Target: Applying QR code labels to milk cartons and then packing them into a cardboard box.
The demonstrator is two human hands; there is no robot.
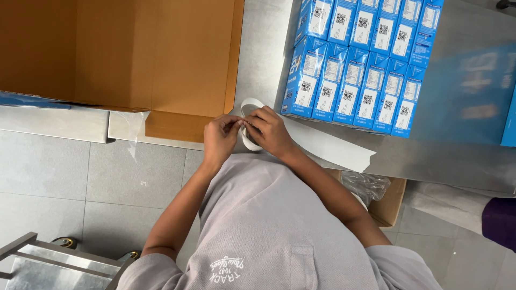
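Observation:
Both hands meet at the steel table's near edge over a roll of clear packing tape (pixel 249 106). My right hand (pixel 270 130) wraps around the roll and grips it. My left hand (pixel 220 137) pinches at the roll's edge with fingertips, touching the tape. A flattened brown cardboard carton (pixel 156 59) lies on the table just left of the hands. A block of several blue and white small boxes (pixel 365 59) stands in rows just right of the hands.
A white paper strip (pixel 336 147) lies on the steel table (pixel 462 156) near my right forearm. An open cardboard box with clear plastic (pixel 376 193) sits below the table edge. A metal frame (pixel 48 263) is on the tiled floor at lower left.

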